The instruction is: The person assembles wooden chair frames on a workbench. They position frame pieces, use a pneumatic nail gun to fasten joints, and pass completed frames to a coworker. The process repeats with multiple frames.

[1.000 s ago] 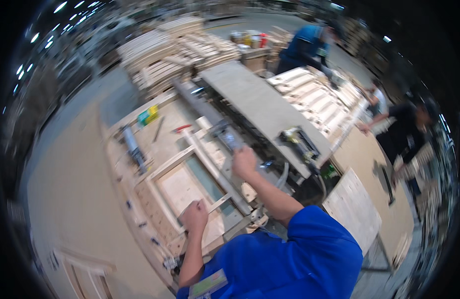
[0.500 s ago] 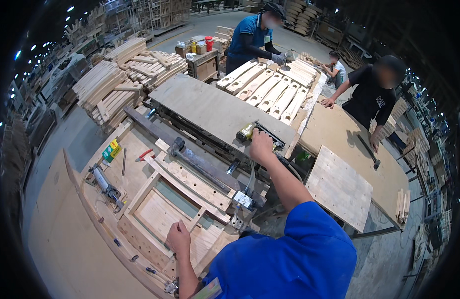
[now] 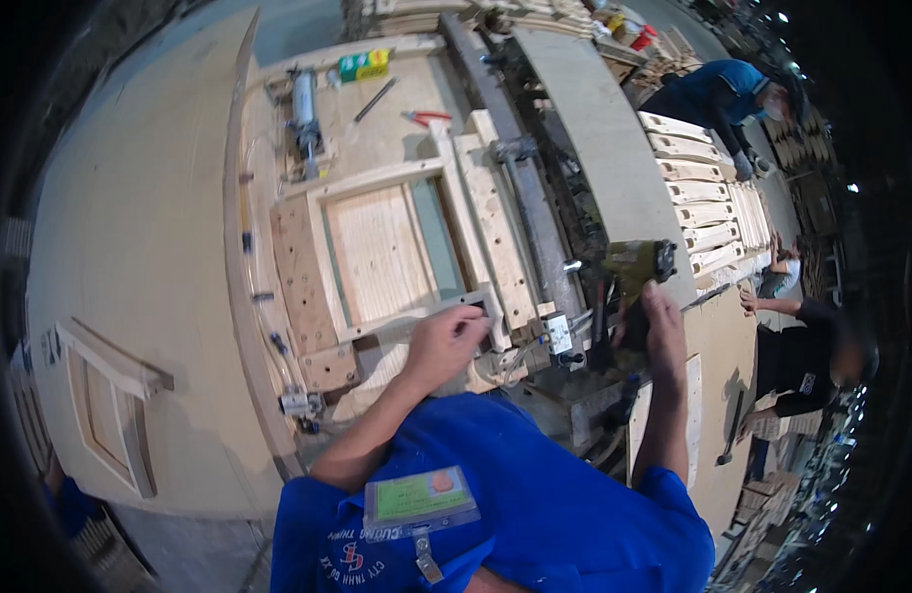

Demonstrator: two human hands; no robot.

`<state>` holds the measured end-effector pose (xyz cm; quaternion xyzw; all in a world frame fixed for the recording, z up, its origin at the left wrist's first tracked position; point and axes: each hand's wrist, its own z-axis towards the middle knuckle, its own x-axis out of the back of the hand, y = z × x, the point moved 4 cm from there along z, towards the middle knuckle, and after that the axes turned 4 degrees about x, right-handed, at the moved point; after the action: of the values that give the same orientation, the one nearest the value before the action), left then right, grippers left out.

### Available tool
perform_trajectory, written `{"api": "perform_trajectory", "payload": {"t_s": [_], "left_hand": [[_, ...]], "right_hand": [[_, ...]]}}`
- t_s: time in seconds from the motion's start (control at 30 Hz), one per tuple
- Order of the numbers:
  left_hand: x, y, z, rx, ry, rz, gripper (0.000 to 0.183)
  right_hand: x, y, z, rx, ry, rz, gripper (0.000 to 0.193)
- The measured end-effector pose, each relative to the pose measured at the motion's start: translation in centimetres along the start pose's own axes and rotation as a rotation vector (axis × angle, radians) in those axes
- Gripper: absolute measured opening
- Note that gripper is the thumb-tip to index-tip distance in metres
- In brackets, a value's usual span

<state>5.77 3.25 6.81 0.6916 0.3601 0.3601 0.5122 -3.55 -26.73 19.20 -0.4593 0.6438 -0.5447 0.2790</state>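
Beside wooden frame: red pliers, green box, metal rail

Wooden frame: pale pine, rectangular w/ inset panel, lying flat in the jig on the table, toward its near edge, long sides running away from the person. Left hand rests on the frame's near rail, fingers curled at the near-right corner. Nail gun: olive-green body w/ black parts, tilted, just off the frame's right side by the metal rail; right hand wrapped round its grip.
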Motion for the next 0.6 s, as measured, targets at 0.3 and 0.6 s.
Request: {"api": "perform_trajectory", "payload": {"t_s": [0.3,0.6], "left_hand": [[-7.1,-2.3,0.5,0.252,-0.464,-0.618,0.029],[-8.3,-6.5,1.2,0.454,-0.537,-0.687,0.025]], "right_hand": [[-12.7,7.5,-0.7,-0.171,-0.25,-0.048,0.048],[-14.2,9.0,-0.1,-0.349,-0.309,-0.104,0.049]]}}
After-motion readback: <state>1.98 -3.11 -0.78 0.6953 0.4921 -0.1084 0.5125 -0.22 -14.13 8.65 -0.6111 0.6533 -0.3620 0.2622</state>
